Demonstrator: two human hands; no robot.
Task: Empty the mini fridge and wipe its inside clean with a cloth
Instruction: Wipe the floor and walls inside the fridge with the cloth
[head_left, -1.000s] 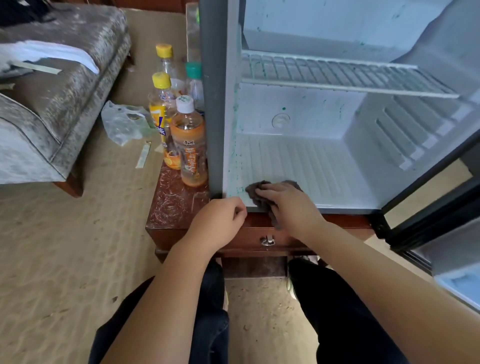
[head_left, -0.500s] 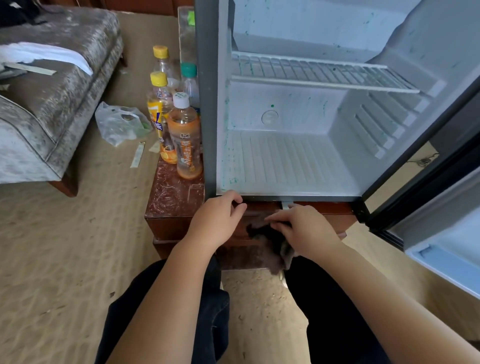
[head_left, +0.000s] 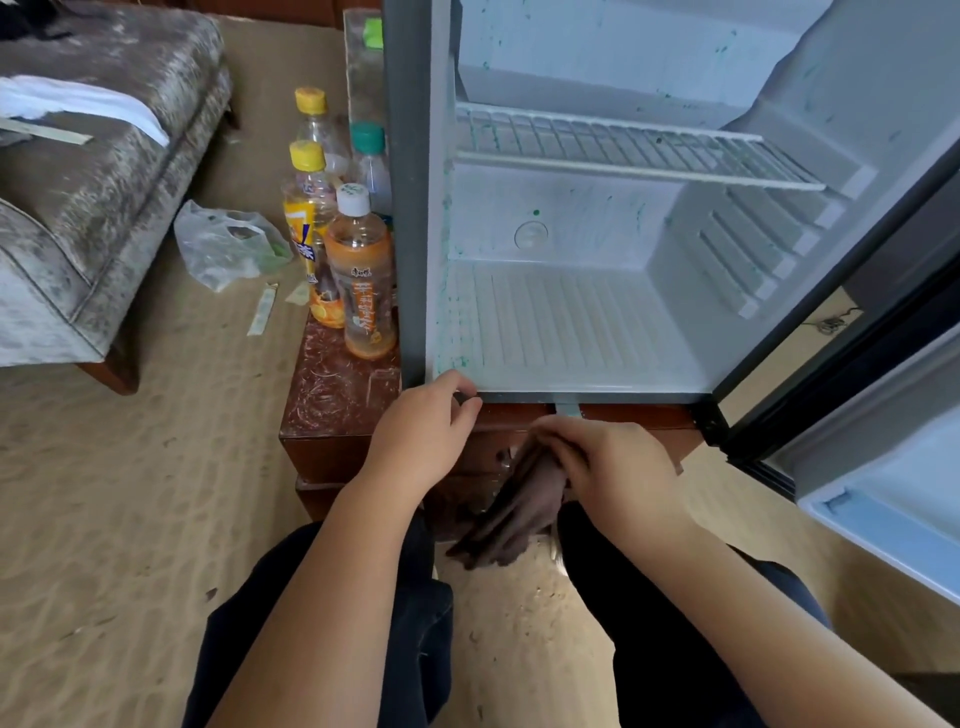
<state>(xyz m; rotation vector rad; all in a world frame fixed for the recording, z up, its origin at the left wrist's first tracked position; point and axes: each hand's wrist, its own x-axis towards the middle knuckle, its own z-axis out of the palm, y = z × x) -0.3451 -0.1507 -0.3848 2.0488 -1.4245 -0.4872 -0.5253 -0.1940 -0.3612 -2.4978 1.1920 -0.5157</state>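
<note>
The mini fridge (head_left: 571, 322) stands open on a low wooden cabinet (head_left: 332, 410), with nothing on its ribbed floor or its wire shelf (head_left: 623, 150); green specks dot its left wall. My right hand (head_left: 618, 467) grips a dark cloth (head_left: 519, 514) that hangs blurred below the fridge's front edge, in front of the cabinet. My left hand (head_left: 426, 436) rests with curled fingers at the fridge's lower left front corner.
Several drink bottles (head_left: 358, 275) stand on the cabinet left of the fridge. The fridge door (head_left: 883, 395) hangs open at the right. A grey sofa (head_left: 93, 171) and a plastic bag (head_left: 223, 244) lie to the left on the carpet.
My right hand has pulled the cloth off the fridge floor and down in front of the cabinet, where it now hangs. My left hand stays at the fridge corner.
</note>
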